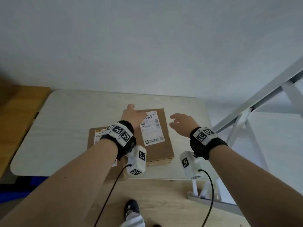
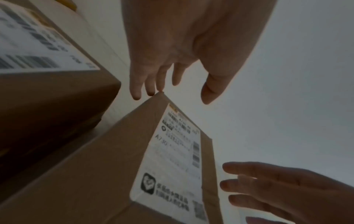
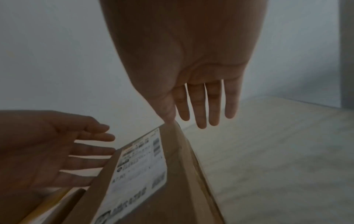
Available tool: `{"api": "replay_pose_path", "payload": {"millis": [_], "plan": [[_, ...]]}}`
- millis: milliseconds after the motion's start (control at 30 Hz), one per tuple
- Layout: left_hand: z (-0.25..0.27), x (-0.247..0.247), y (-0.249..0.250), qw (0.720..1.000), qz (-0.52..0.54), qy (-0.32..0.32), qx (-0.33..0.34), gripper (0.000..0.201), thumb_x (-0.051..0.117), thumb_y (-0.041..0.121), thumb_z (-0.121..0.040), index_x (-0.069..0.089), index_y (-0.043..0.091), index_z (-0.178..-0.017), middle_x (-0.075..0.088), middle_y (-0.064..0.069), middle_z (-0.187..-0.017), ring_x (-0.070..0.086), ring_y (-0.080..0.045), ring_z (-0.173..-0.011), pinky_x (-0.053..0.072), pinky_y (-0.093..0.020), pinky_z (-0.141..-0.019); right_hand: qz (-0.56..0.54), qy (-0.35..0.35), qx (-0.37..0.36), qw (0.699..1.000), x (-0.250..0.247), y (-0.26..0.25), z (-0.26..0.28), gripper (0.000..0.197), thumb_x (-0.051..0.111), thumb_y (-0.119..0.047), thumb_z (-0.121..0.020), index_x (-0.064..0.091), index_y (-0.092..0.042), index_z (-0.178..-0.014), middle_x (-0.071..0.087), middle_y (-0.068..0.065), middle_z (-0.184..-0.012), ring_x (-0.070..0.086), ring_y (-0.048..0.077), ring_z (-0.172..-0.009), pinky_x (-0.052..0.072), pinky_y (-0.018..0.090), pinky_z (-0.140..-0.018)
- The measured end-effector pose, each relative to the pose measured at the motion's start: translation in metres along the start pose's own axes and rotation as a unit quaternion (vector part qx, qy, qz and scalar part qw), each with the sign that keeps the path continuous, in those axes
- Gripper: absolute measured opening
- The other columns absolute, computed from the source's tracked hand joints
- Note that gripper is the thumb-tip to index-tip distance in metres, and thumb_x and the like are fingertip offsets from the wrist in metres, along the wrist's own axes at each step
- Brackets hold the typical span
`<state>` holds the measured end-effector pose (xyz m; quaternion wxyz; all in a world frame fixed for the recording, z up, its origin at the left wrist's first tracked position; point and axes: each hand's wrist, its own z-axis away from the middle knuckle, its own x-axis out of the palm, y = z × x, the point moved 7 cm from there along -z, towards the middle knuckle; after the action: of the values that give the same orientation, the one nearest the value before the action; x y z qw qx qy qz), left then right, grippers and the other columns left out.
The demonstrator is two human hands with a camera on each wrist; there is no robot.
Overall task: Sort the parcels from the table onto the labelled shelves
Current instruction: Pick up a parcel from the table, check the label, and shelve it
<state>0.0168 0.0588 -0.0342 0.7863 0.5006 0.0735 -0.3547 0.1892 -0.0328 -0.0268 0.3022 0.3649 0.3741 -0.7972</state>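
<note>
two open hands around a labelled parcel

two cardboard parcels are lying on the table (image 1: 68,112). the left hand (image 1: 133,114) is hovering with fingers spread over the labelled parcel (image 1: 157,145)'s far left corner; the right hand (image 1: 183,122) is hanging open beside its right edge, gripping nothing. the second parcel (image 1: 94,135) is sitting just left.

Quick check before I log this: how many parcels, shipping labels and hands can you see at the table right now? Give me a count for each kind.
Parcels: 2, a right box and a left box partly hidden under the forearm.
Shipping labels: 2, one on the right box, one on the left box.
Hands: 2, left hand and right hand, both open, gripping nothing.
Total: 6
</note>
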Motion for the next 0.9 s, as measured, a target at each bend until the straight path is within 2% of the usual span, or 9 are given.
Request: {"api": "replay_pose_path", "payload": {"millis": [100,167,300,367,433,533,666,800,900], "plan": [[-0.01,0.004,-0.008,1.0,0.008,-0.005,-0.03,0.08,0.058,0.025,-0.091,0.014,0.009,-0.155,0.029,-0.016,-0.157,0.039,-0.032,-0.139,0.037,-0.034,-0.104,-0.02,-0.042,0.031,0.998,0.016,0.007,-0.005,0.051,0.049,-0.033,-0.095,0.045,-0.016,-0.142,0.056,0.005,-0.14,0.051,0.023,-0.129,0.037,0.032,-0.106],[-0.017,0.008,-0.017,0.998,0.026,-0.014,-0.06,0.08,0.057,0.024,-0.091,0.012,0.003,-0.155,0.037,-0.017,-0.152,0.043,-0.032,-0.135,0.038,-0.035,-0.103,-0.043,-0.066,0.048,0.996,0.025,0.009,-0.005,0.054,0.049,-0.036,-0.095,0.042,-0.014,-0.144,0.053,0.007,-0.143,0.049,0.023,-0.132,0.036,0.032,-0.108],[-0.028,0.021,-0.034,0.995,0.026,-0.055,-0.083,0.062,0.059,0.024,-0.089,0.041,-0.006,-0.14,0.064,-0.018,-0.125,0.064,-0.029,-0.105,0.053,-0.035,-0.087,-0.09,-0.089,0.068,0.99,0.039,0.012,-0.009,0.055,0.045,-0.037,-0.097,0.042,-0.01,-0.145,0.049,0.009,-0.147,0.048,0.026,-0.133,0.036,0.036,-0.11],[-0.032,0.027,-0.044,0.994,0.007,-0.067,-0.089,0.066,0.062,0.026,-0.085,0.042,-0.004,-0.14,0.066,-0.016,-0.124,0.065,-0.03,-0.106,0.054,-0.037,-0.089,-0.128,-0.097,0.071,0.984,0.045,0.012,-0.011,0.051,0.043,-0.036,-0.097,0.049,-0.008,-0.139,0.056,0.011,-0.139,0.054,0.028,-0.125,0.042,0.039,-0.106],[-0.037,0.032,-0.051,0.992,0.006,-0.08,-0.097,0.075,0.064,0.028,-0.079,0.038,0.002,-0.144,0.063,-0.016,-0.128,0.064,-0.032,-0.111,0.053,-0.045,-0.094,-0.166,-0.1,0.077,0.978,0.048,0.011,-0.012,0.045,0.042,-0.034,-0.098,0.055,-0.007,-0.132,0.063,0.012,-0.129,0.059,0.029,-0.118,0.046,0.039,-0.099],[-0.039,0.037,-0.053,0.99,0.037,-0.094,-0.102,0.079,0.066,0.029,-0.079,0.033,0.007,-0.148,0.062,-0.015,-0.131,0.062,-0.033,-0.114,0.051,-0.049,-0.095,-0.233,-0.101,0.094,0.963,0.05,0.014,-0.011,0.044,0.045,-0.033,-0.097,0.053,-0.009,-0.132,0.065,0.012,-0.125,0.061,0.03,-0.114,0.05,0.042,-0.098],[-0.022,0.031,-0.027,0.99,0.081,-0.082,-0.076,0.078,0.066,0.02,-0.084,0.025,0.01,-0.151,0.06,-0.011,-0.132,0.061,-0.031,-0.116,0.049,-0.049,-0.099,-0.317,-0.073,0.087,0.942,0.042,0.016,-0.008,0.048,0.051,-0.029,-0.094,0.047,-0.017,-0.14,0.063,0.008,-0.129,0.061,0.029,-0.117,0.049,0.047,-0.101],[0.0,0.014,0.013,0.991,0.114,-0.07,-0.002,0.065,0.061,0.012,-0.088,0.031,0.013,-0.146,0.062,-0.007,-0.128,0.062,-0.027,-0.112,0.049,-0.045,-0.1,-0.345,-0.015,0.041,0.938,0.016,0.012,0.0,0.053,0.058,-0.027,-0.091,0.045,-0.019,-0.141,0.067,0.011,-0.119,0.063,0.028,-0.112,0.05,0.048,-0.099],[0.021,-0.002,0.039,0.986,0.145,-0.065,0.042,0.062,0.059,0.013,-0.091,0.033,0.021,-0.146,0.063,-0.002,-0.117,0.064,-0.02,-0.098,0.051,-0.036,-0.086,-0.379,0.035,0.003,0.925,-0.011,0.008,0.013,0.057,0.064,-0.028,-0.086,0.047,-0.022,-0.14,0.07,0.009,-0.115,0.066,0.024,-0.109,0.05,0.046,-0.1]]}}
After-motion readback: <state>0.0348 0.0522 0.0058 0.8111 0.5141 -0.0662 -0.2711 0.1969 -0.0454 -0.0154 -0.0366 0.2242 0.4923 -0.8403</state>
